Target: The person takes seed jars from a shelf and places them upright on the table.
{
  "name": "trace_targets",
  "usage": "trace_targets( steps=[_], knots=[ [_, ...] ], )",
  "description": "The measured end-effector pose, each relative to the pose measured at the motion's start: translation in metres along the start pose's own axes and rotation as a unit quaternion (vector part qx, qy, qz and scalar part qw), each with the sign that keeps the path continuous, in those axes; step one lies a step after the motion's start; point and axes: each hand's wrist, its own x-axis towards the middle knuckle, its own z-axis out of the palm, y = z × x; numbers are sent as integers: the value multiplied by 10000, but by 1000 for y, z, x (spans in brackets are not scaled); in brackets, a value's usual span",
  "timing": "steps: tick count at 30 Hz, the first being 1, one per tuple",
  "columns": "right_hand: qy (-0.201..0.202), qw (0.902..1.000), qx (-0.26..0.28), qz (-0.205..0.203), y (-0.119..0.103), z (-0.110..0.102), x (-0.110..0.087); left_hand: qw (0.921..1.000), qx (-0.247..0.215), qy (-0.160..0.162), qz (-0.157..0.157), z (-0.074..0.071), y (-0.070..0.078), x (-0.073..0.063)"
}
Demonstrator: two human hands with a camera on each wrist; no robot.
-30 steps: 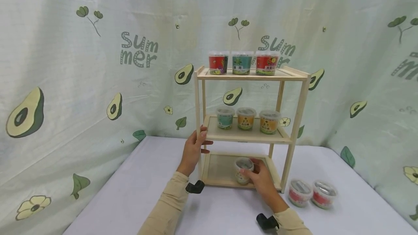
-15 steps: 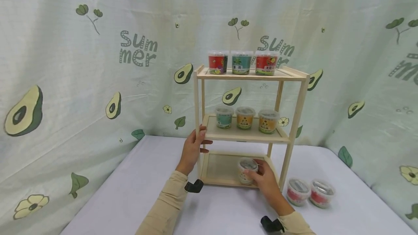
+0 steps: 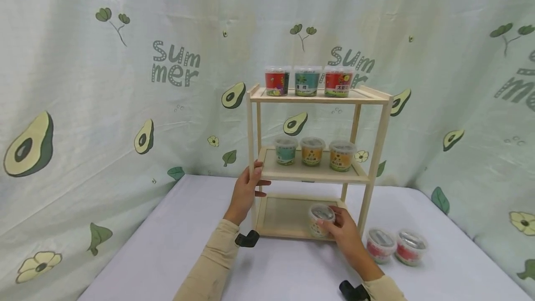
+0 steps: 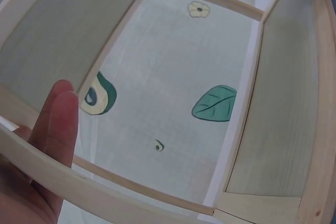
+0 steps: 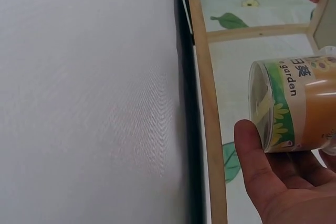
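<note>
Printed cloth says "summer"; upper-right red cup, "太阳花, My little garden"; held orange cup, "日葵" and "garden".

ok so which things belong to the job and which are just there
Likely the job:
orange-labelled cup, in the right hand
three-tier wooden shelf, held by left hand
cups on its upper tiers
two pink-labelled cups beside it

Just background:
avocado-print curtain
white tablecloth
</note>
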Motion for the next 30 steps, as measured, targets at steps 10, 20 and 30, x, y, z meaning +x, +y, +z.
trace_targets(
  steps=[10, 20, 30],
  knots=[
    [-40, 10000, 5, 20, -4, -13, -8, 10000, -12, -24, -27, -2, 1, 1],
    [89, 9997, -61, 220, 5, -19, -16, 10000, -44, -75, -35, -2, -2, -1],
    [84, 9993, -184, 325, 3, -25, -28, 10000, -31, -20, -44, -3, -1, -2]
  ],
)
